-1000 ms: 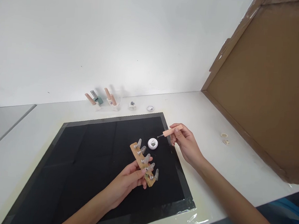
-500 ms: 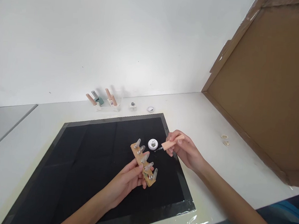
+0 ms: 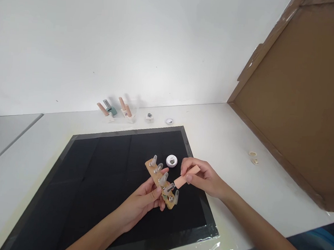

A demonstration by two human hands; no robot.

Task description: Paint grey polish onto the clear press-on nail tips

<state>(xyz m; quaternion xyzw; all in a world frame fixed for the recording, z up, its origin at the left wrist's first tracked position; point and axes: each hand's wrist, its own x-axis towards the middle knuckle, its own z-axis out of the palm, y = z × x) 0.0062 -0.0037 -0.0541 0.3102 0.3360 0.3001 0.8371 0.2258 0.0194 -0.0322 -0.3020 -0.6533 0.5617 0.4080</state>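
Note:
My left hand (image 3: 148, 195) grips a tan nail-tip stand (image 3: 150, 169) above the black mat. Several clear false nails (image 3: 163, 177) stand along it on small silvery mounts. Between the fingers of my right hand (image 3: 200, 176) is the pink cap of a nail polish brush (image 3: 187, 176). Its bristle end meets, or lies just over, the false nail second from the near end; the exact contact is too small to tell. Just beyond the stand, a small round white dish (image 3: 171, 161) with a dark grey smear in it rests on the mat.
At the back stand several polish bottles (image 3: 128, 113) with pink or grey-green caps, an open bottle (image 3: 149, 117) and a small white lid (image 3: 169, 121). The black mat (image 3: 102, 166) is taped to the white table. Two small cream pieces (image 3: 252, 156) lie right, by a cardboard panel (image 3: 295, 102).
My right hand has brought the brush from beside the white dish towards me and down to a false nail near the stand's near end. My left hand has barely moved.

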